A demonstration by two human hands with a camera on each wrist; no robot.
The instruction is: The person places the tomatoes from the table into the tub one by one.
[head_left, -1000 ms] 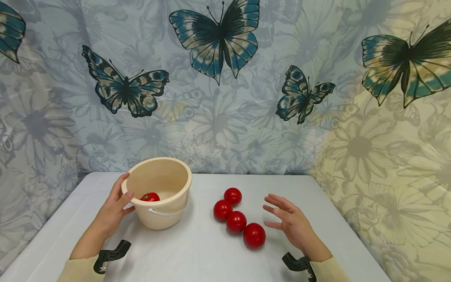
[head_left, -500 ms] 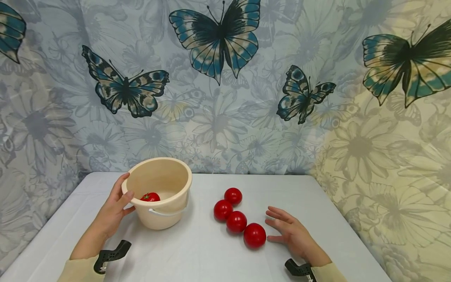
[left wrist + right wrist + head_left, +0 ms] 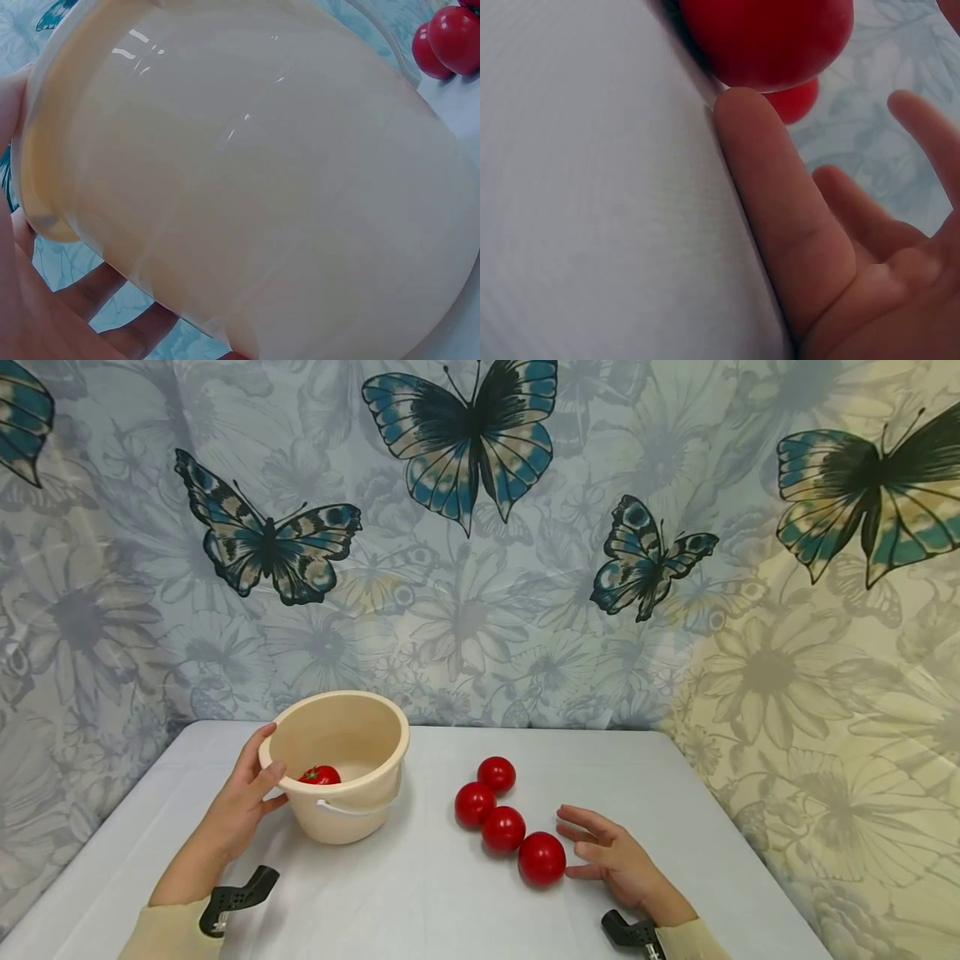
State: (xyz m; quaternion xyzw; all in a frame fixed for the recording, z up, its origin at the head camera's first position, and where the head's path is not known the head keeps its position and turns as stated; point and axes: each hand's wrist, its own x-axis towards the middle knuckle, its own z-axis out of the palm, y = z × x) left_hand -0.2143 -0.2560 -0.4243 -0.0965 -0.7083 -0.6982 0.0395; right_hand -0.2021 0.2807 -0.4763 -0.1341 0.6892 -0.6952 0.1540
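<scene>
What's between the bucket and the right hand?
In the head view, four red balls lie on the table between the bucket and the right hand.

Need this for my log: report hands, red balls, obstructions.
Left hand grips bucket, tomato inside. Right hand empty, by nearest red ball, contact unclear. Three other red balls beyond it. No obstruction seen.

a white table (image 3: 450,910) spreads before you against a floral backdrop (image 3: 468,627), blue-gray ahead and yellowish at your right; a large teal-and-black butterfly (image 3: 474,439) tops the center, flanked lower by two smaller butterflies (image 3: 268,550), with a partial wing (image 3: 24,427) at far left.
</scene>
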